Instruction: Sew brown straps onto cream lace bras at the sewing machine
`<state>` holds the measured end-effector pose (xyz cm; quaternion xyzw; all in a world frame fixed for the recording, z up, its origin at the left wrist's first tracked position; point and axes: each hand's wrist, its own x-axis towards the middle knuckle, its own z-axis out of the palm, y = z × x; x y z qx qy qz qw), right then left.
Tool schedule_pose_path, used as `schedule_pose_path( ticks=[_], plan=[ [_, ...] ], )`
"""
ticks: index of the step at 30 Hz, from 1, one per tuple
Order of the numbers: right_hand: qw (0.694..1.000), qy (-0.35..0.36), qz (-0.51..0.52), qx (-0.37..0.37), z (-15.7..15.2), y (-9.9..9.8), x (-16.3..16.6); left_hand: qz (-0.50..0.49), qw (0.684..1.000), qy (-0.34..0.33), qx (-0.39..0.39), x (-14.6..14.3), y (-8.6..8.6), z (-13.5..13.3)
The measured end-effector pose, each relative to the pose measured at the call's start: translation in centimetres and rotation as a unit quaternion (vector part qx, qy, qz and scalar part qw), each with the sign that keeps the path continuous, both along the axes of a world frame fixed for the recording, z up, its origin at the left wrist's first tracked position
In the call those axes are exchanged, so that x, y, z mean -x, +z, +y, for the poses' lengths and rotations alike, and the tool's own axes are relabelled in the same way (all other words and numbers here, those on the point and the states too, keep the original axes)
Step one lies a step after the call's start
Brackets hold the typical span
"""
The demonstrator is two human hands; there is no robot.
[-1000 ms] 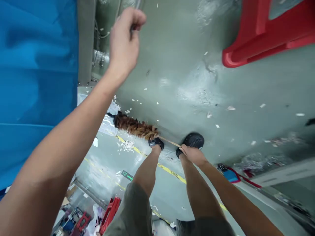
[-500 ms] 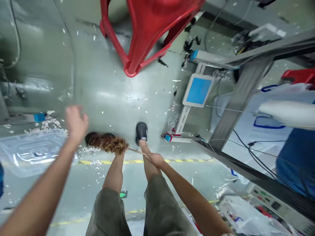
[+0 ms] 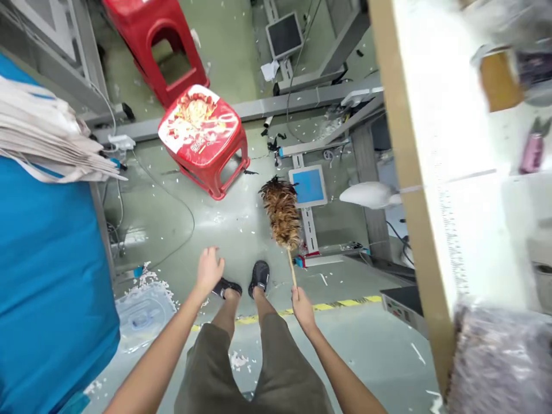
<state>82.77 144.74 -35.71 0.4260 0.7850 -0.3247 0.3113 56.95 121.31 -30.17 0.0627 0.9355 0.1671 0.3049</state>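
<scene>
My right hand (image 3: 302, 307) grips the thin wooden handle of a brown feather duster (image 3: 281, 211), whose feathered head points away from me over the green floor. My left hand (image 3: 209, 270) hangs loose above the floor near my left shoe, fingers slightly curled and apart, holding nothing. My two legs in olive shorts and black shoes (image 3: 260, 276) stand on the floor between the hands.
A red stool with a printed top (image 3: 200, 135) stands ahead, another red stool (image 3: 150, 43) behind it. A blue-covered table (image 3: 47, 264) with stacked white sheets (image 3: 47, 141) is at left. A wood-edged worktable (image 3: 414, 201) is at right. Paper scraps and a yellow floor line (image 3: 345, 303) lie underfoot.
The duster swung from pointing left along the floor to pointing forward. My left hand came down from high up to beside my leg. The view turned toward the stools.
</scene>
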Motion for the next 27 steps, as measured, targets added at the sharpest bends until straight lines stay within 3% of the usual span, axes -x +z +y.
schedule_pose_path(
  ticks=[4,7,11,14,17,19,21,24,27],
  plan=[
    [0.998,-0.019,0.052,0.013,3.1,0.5,9.2,0.083,0.990,-0.112,0.024,9.4,4.2,5.6],
    [0.996,-0.026,0.085,0.018,5.5,-0.1,17.3,0.133,0.975,-0.173,0.033,17.2,4.7,10.8],
    [0.996,-0.038,0.083,0.018,8.8,-2.9,28.4,0.190,0.942,-0.267,0.072,28.8,1.6,16.2],
    [0.997,-0.063,0.052,0.015,10.8,-6.2,36.3,0.184,0.927,-0.308,0.111,35.8,-2.1,17.8],
    [0.995,-0.096,0.008,0.016,11.8,-10.0,43.1,0.166,0.930,-0.305,0.124,39.3,-5.2,16.0],
    [0.992,-0.123,-0.021,0.024,11.4,-12.2,46.3,0.187,0.926,-0.298,0.135,40.3,-6.0,12.6],
    [0.987,-0.150,-0.045,0.038,9.7,-13.2,47.7,0.179,0.921,-0.305,0.165,41.3,-5.7,7.7],
    [0.978,-0.187,-0.066,0.065,4.4,-11.8,45.3,0.126,0.917,-0.329,0.186,43.2,-4.0,-0.1],
    [0.966,-0.228,-0.071,0.097,-2.9,-7.4,38.9,0.062,0.939,-0.299,0.160,43.4,-2.0,-3.9]
  ],
)
